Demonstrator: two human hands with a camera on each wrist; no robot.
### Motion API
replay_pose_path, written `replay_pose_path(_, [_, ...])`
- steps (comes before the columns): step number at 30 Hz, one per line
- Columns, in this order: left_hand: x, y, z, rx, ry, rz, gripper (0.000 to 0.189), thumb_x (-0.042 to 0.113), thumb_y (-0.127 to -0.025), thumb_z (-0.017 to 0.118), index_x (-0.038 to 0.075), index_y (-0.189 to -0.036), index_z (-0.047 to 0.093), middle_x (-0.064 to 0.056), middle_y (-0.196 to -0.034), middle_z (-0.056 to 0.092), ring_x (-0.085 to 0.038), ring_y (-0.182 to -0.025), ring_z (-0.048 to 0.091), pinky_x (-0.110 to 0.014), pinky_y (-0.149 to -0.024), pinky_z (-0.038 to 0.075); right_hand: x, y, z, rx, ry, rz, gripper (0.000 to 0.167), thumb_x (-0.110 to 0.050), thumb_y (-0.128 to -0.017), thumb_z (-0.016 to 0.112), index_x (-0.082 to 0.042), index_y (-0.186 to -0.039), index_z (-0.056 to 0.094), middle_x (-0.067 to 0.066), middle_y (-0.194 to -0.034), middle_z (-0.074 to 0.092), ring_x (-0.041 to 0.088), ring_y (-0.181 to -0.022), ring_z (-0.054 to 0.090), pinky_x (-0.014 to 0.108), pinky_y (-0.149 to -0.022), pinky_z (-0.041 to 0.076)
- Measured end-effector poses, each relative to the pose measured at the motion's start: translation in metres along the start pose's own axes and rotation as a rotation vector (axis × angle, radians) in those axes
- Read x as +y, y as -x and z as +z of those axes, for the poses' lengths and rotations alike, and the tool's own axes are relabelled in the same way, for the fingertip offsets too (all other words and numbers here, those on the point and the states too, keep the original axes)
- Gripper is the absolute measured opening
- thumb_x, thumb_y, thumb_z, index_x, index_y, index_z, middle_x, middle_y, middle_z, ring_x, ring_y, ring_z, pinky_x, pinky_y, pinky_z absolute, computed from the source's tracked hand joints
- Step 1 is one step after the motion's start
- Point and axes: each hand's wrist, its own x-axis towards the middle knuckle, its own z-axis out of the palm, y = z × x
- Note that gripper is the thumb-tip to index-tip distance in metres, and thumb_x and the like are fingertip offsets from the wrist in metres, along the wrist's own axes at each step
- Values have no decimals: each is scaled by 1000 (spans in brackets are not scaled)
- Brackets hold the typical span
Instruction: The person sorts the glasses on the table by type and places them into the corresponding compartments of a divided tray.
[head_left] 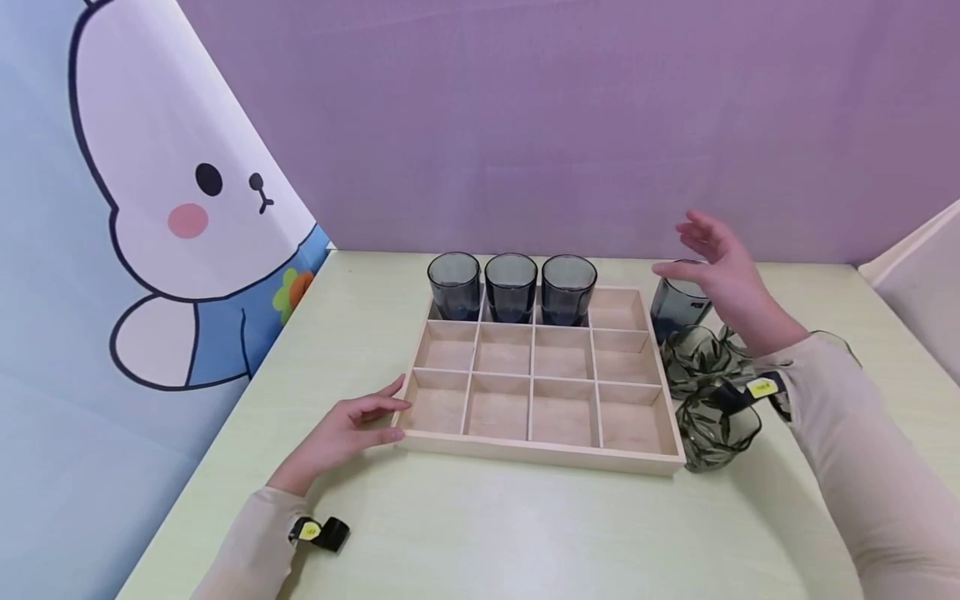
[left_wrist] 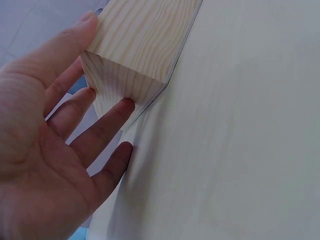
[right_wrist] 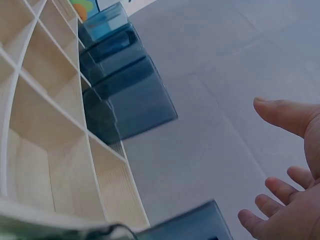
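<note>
Tabletop, right fingers apparently beside glass

Open table before tray. Front two rows reachable from above, back-right cell too. Three glasses block the rest; fourth glass, wavy cups crowd right side.

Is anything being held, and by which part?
Nothing looks gripped: the right hand is empty; the left hand touches a pale rectangular wooden tray at its near left corner.

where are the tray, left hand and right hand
Tray (head_left: 536, 455): head view, on its front wall.
Left hand (head_left: 337, 435): head view, on its back.
Right hand (head_left: 731, 278): head view, near the thumb's base.
</note>
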Motion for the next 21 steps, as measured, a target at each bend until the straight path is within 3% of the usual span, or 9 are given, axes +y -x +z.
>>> replay_pose_path(4, [1,1,0,1,-3,2,39,10,-88,76,1,-125,67,-12,-156,36,-37,-140,37,-46,-108,36,3,3,-10,50,19,-7,90,-1,-90,72,-17,-160,19,7,-156,32,21,-143,29,25,-110,35])
replay_pose_path(12, [1,2,1,-1,15,9,39,10,-87,77,2,-124,67,-12,-156,36,-36,-141,36,-22,-104,38,14,6,-27,62,96,7,93,-14,-91,75,-18,-161,13,8,-162,25,19,-147,22,38,-119,21])
replay_pose_path(21, [1,3,2,6,-1,5,40,12,-88,77,3,-125,67,-10,-156,36,-35,-141,36,-38,-108,38,32,5,-32,2,120,62,99,-11,-91,74,-10,-160,3,19,-163,16,34,-150,12,52,-119,14])
